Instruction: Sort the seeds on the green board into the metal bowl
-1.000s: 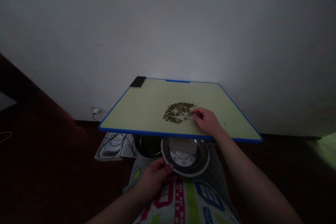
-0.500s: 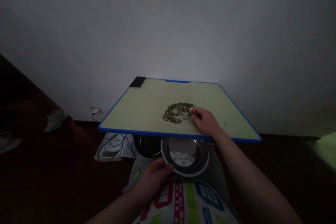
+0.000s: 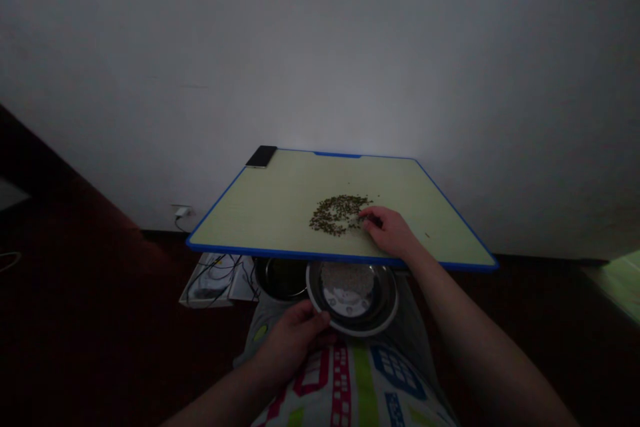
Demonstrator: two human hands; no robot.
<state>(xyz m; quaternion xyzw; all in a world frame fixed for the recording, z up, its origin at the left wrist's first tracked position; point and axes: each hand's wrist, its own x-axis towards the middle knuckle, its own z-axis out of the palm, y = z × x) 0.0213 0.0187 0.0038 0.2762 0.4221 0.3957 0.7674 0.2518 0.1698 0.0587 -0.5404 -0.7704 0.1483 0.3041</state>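
Small dark brown seeds or grains (image 3: pixel 330 215) lie spread in a rough ring on a pale yellow-green board table (image 3: pixel 280 193) with a blue edge. At the ring's right side is my right hand (image 3: pixel 387 230), fingers bent and drawn together at the grains; what they pinch is hidden. Below the table's near edge, a metal bowl (image 3: pixel 383 323) rests on my lap, with pale granular contents (image 3: pixel 347 277) inside. My left hand (image 3: pixel 297 333) grips its near-left rim, thumb on top. The bowl's far part is hidden under the table.
A black phone or tablet (image 3: pixel 261 157) lies on the far left corner. A second metal container (image 3: pixel 285 280) sits under the table, beside a white box with cables (image 3: pixel 213 280). Behind stands a wall (image 3: pixel 320 47) with a plugged-in charger (image 3: pixel 183 211).
The shoe and blurred leg at the far left have left that spot. My right hand has barely shifted at the grains, and my left hand stays on the bowl.
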